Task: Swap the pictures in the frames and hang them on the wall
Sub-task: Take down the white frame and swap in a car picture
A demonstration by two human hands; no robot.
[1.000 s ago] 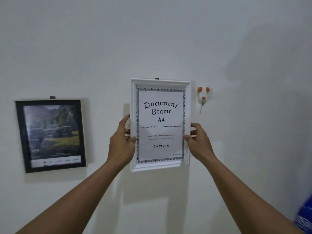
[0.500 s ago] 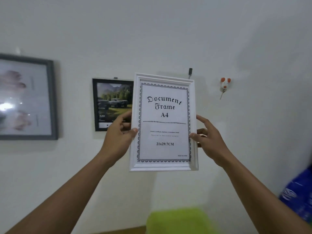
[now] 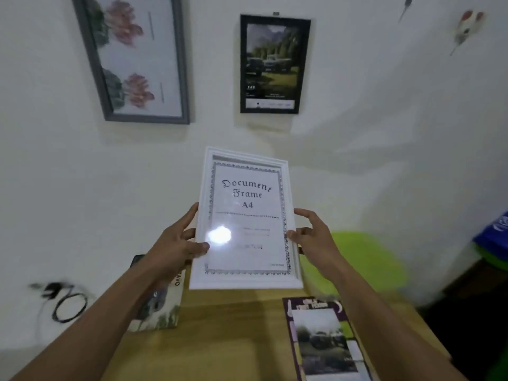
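I hold a white frame [image 3: 245, 215] with a "Document Frame A4" sheet in it, tilted back over a wooden table [image 3: 233, 334]. My left hand [image 3: 176, 243] grips its left edge and my right hand [image 3: 316, 240] grips its right edge. A black frame [image 3: 273, 63] with a car picture hangs on the wall above. A loose purple-edged car picture [image 3: 324, 342] lies flat on the table at the right. Another picture [image 3: 162, 306] lies under my left forearm, partly hidden.
A grey frame with pink flowers [image 3: 137, 59] hangs at upper left. An animal-shaped wall hook [image 3: 467, 26] is at upper right. A black cable [image 3: 66, 301] hangs by the wall at left. A green stool [image 3: 365, 259] and a blue bag [image 3: 492, 235] stand at right.
The white frame has come off the wall and down over the table, both hands still on it. My view has dropped and pulled back, so the table and loose pictures now show.
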